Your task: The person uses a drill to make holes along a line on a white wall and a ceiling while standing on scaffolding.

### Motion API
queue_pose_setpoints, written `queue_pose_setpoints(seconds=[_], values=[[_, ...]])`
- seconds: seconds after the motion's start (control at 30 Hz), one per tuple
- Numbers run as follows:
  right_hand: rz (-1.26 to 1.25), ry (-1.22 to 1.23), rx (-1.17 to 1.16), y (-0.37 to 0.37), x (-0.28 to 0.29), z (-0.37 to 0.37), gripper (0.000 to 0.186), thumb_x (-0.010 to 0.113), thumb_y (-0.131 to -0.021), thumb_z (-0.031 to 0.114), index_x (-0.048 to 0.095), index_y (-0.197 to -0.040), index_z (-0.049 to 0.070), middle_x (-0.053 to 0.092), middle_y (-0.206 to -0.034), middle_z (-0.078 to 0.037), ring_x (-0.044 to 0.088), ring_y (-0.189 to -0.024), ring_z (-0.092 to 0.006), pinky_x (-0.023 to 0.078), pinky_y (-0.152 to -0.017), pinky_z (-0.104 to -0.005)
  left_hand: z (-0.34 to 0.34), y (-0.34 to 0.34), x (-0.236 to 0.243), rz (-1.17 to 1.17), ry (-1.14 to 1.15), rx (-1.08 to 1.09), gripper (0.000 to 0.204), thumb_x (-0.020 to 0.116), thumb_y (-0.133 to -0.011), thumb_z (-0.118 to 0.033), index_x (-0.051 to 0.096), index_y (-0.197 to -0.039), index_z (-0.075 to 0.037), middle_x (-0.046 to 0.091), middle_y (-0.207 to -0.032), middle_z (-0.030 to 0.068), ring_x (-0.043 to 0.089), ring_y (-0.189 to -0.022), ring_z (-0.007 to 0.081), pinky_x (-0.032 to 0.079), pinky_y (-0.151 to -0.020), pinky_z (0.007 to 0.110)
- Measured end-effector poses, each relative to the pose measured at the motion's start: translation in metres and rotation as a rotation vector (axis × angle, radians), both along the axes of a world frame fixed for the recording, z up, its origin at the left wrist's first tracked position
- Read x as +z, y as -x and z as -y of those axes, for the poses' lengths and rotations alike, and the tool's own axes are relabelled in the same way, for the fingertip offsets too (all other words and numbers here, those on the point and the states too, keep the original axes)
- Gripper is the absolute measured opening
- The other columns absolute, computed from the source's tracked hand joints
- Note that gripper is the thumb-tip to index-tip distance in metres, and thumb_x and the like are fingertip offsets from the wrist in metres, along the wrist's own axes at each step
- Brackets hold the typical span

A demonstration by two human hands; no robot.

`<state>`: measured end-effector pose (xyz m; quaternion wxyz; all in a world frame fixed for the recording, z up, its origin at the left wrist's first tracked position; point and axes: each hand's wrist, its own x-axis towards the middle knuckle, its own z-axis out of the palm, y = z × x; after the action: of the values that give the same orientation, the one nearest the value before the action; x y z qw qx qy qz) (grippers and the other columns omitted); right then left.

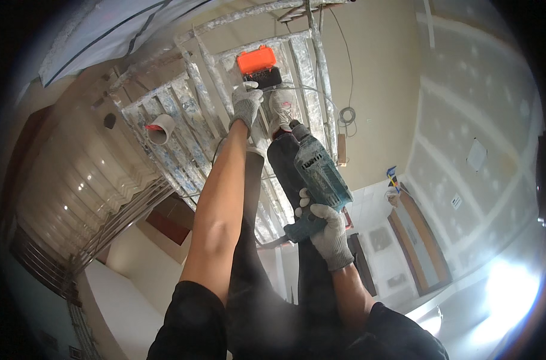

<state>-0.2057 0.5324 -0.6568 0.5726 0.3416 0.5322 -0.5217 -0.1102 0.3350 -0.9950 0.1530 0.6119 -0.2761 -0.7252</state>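
Observation:
My right hand (331, 237), in a pale knit glove, grips the rear handle of a dusty teal power drill (321, 168). The drill lies over my right leg, its dark chuck tilted up toward my shoe (283, 108). My left hand (247, 103), gloved too, reaches forward to the near left edge of a small box. That box has a black base (264, 78) and a raised orange lid (256, 59). The left fingers are curled in; what they hold, if anything, is hidden. A thin cable (306, 89) runs rightward from near that hand.
I stand on a paint-spattered slatted scaffold platform (183, 108) with metal rails (321, 66). A white cup-like container (161, 129) with something red in it sits on the slats at left. Below are a coiled cable (346, 117), a railing (126, 219) and patched wallboard (465, 120).

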Motion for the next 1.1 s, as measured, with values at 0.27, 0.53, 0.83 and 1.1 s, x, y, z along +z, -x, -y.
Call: queue_pose_setpoints(seconds=[0.27,0.53,0.83,1.1], values=[[-0.163,0.014,0.225,0.004,0.019,0.010,0.052,0.064,-0.075,0.002,0.062,-0.126,-0.004,0.069,-0.109,-0.012,0.066,-0.088,-0.0193,0.056,-0.084,-0.0344,0.014,-0.016,0.127,-0.278,0.009,-0.022,0.025,0.062,-0.103,-0.022,0.065,-0.116,-0.001,0.065,-0.104,0.0057,0.065,-0.091,0.0159,0.056,-0.090,0.034],[-0.231,0.282,0.363,0.004,0.101,0.071,0.057,0.069,-0.067,0.003,0.064,-0.124,-0.004,0.071,-0.103,-0.013,0.068,-0.084,-0.0191,0.058,-0.077,-0.0347,0.084,-0.070,0.299,-0.214,0.012,-0.072,0.023,0.060,-0.107,-0.021,0.067,-0.115,0.000,0.073,-0.102,0.0077,0.071,-0.089,0.0166,0.059,-0.086,0.032],[-0.220,0.515,0.430,-0.012,0.188,0.109,0.059,0.071,-0.068,0.003,0.064,-0.126,-0.004,0.072,-0.104,-0.012,0.068,-0.088,-0.0174,0.058,-0.077,-0.0311,0.144,-0.111,0.448,-0.485,0.154,0.041,0.015,0.065,-0.104,-0.017,0.070,-0.106,-0.003,0.075,-0.103,0.0123,0.072,-0.089,0.0156,0.059,-0.080,0.027],[-0.206,0.743,0.546,-0.019,0.231,0.104,0.068,0.085,-0.076,0.024,0.060,-0.133,-0.002,0.071,-0.109,-0.014,0.070,-0.091,-0.0185,0.057,-0.075,-0.0301,0.152,-0.149,0.579,0.069,0.702,-0.359,0.013,0.061,-0.098,0.006,0.072,-0.098,-0.001,0.075,-0.100,0.0089,0.069,-0.094,0.0141,0.056,-0.087,0.031]])
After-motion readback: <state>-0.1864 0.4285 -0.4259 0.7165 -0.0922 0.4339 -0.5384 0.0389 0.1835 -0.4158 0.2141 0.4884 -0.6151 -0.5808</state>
